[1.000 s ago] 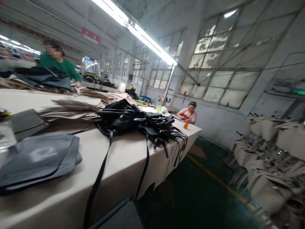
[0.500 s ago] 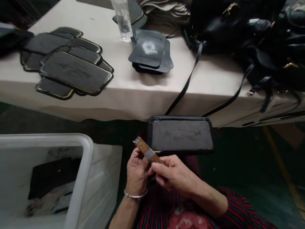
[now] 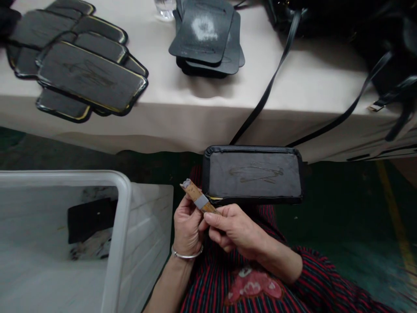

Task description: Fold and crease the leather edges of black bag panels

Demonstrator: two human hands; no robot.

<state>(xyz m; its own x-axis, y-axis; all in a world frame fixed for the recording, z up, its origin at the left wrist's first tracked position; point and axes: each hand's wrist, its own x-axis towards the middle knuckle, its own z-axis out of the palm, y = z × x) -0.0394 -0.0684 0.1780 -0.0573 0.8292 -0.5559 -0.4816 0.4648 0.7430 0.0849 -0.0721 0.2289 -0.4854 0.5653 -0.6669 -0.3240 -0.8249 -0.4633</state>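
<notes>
Between thumb and fingers, my right hand [image 3: 239, 228] grips the lower end of a brown, worn strip-shaped tool [image 3: 195, 194] wrapped with a grey band. My left hand [image 3: 188, 226], with a silver bangle at the wrist, is closed just below the tool near the corner of a black bag piece; what its fingers hold is hidden. That black bag piece [image 3: 256, 174] lies over my lap, its grey rectangular panel facing up with scribbled glue-like marks. A yellow edge shows at its lower left corner. Two black straps [image 3: 265, 98] run from it up onto the table.
On the pale-covered table [image 3: 182, 117] are overlapping grey panels with black rims [image 3: 93, 78], a stack of dark plates [image 3: 205, 34], a clear container [image 3: 165, 8] and black bags [image 3: 332, 21]. A white bin [image 3: 125, 208] with dark pieces inside stands at the left.
The view has shifted down and closer, so the table items sit higher in the picture. Both hands and the brown tool keep nearly the same pose beside the black bag piece.
</notes>
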